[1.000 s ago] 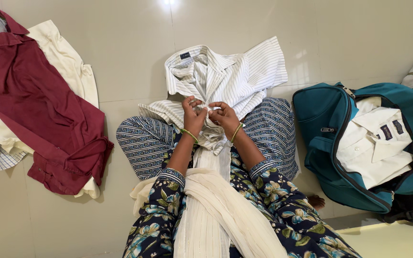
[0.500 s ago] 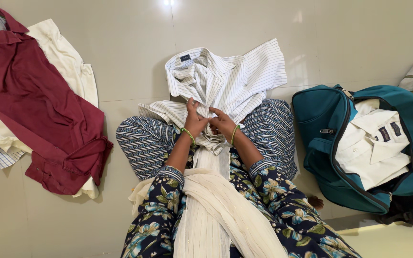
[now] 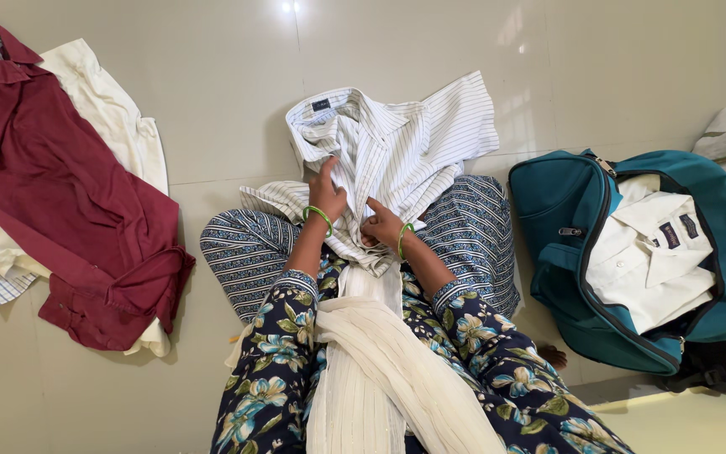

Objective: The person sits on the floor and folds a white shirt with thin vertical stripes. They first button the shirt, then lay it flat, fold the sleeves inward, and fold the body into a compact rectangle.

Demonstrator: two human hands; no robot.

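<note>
Two hands on one striped shirt, seated on the floor.

Head view: the white pinstriped shirt [image 3: 397, 147] lies across the person's lap and onto the tiled floor [image 3: 237, 92], collar at the far end, so its long axis runs straight away from the body. Left hand [image 3: 326, 195] is further up the shirt front, nearer the collar, fingers closed on a fold of cloth. Right hand [image 3: 381, 225] sits lower, near the lap, forefinger extended and the rest curled against the fabric; whether it actually grips the cloth cannot be told. Maroon shirt [image 3: 60, 193] lies over a cream garment [image 3: 107, 105] well apart to the left. Teal bag [image 3: 565, 252] stands open on the right, a folded white shirt [image 3: 649, 261] inside.
</note>
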